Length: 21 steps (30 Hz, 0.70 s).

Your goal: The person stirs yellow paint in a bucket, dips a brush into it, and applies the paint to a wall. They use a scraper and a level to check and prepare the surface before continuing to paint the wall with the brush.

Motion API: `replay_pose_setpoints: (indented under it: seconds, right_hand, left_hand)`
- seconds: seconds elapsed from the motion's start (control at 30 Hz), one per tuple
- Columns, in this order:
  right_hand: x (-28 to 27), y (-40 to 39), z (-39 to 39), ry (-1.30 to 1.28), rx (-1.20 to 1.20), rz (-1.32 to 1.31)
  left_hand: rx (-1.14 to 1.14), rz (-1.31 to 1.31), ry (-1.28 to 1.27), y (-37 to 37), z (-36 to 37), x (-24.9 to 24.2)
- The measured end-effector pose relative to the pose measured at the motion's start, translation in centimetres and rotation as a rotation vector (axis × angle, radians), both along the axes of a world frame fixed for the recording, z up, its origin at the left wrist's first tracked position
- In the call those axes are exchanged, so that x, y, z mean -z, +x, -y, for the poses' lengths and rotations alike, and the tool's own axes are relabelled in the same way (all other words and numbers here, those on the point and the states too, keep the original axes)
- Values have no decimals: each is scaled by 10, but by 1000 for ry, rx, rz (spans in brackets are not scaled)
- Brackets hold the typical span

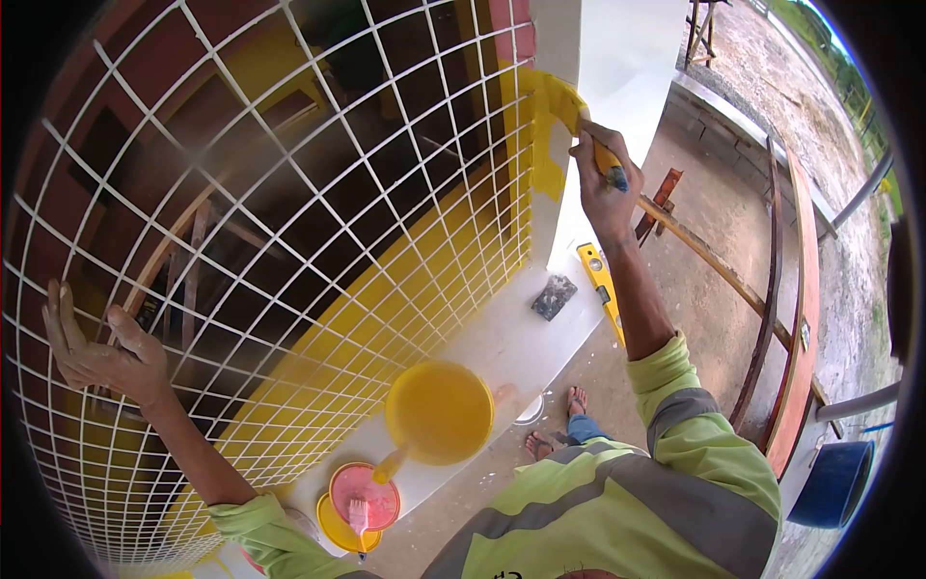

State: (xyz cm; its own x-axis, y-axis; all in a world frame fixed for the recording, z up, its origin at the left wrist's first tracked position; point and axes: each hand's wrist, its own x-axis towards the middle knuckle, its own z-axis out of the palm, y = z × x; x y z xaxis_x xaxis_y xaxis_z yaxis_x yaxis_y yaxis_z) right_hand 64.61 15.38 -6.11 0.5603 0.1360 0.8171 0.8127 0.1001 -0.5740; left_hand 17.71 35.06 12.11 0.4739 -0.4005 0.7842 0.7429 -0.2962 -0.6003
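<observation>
My right hand (608, 183) is closed around a paintbrush (609, 162), whose blue-tipped handle end sticks out toward me. The brush end is up against the pillar edge (558, 96), where wet-looking yellow paint covers part of the white surface. To the left, my left hand (106, 357) rests on the white wire grille (231, 222) with its fingers stretched out. Below, on the white ledge (492, 328), stands a yellow bucket (439, 413) of yellow paint. A yellow-ended tool (390, 466) leans at its rim. Beside it, a pink paint container (367, 492) carries another brush (359, 518).
A yellow spirit level (600, 285) and a dark grey block (555, 297) lie on the ledge. Wooden planks (723, 265) and a reddish board (797, 318) cross the floor area at right. A blue drum (831, 484) stands at lower right. Yellow wall shows behind the grille.
</observation>
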Motion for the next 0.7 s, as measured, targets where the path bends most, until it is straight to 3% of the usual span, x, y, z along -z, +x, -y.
replay_pose_setpoints:
  seconds: [0.27,0.37,0.7]
  right_hand:
    - [-2,-5,10,-9,39,28]
    - [-5,-16,19,33,2,-84]
    - [-6,-9,-9,-16,-92,61]
  left_hand:
    - [20,-22,6,2,1,-2]
    - [-14,-15,0,-1,2,-2]
    - [4,-27,-12,0,3,-3]
